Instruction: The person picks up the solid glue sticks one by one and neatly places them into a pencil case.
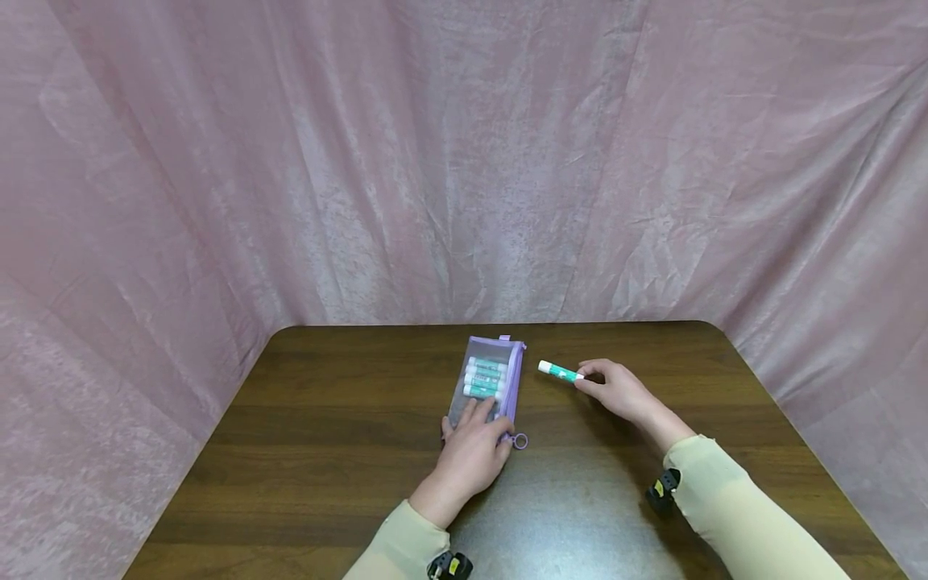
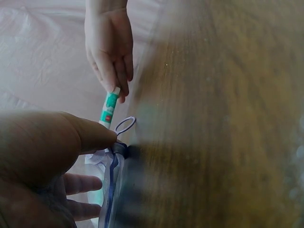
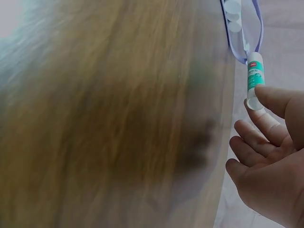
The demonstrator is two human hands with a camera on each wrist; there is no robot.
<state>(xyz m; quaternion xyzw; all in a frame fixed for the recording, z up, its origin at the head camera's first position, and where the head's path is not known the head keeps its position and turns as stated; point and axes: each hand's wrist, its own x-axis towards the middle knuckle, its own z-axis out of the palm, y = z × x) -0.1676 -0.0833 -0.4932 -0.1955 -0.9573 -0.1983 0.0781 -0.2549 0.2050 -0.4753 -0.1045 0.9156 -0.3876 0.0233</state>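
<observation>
A mesh zip pouch [image 1: 458, 392] with purple edging lies on the table, holding several white-and-green glue sticks [image 1: 484, 377]. Over its near end is my left hand [image 1: 471, 455], thumb and forefinger pinching the zip-side edge beside the ring pull [image 1: 520, 441]; other fingers rest on the mesh. Right of the pouch, my right hand [image 1: 616, 391] pinches one end of another glue stick [image 1: 560, 371] between thumb and forefinger. Its far end points toward the pouch, a small gap apart in the head view. The right wrist view shows the pouch's zip side [image 3: 259, 23] gaping.
The brown wooden table [image 1: 326, 451] has rounded far corners. Pink curtains [image 1: 464, 161] hang behind it and at both sides. A small black device [image 1: 661, 491] is worn at the right wrist, another [image 1: 449, 565] at the left.
</observation>
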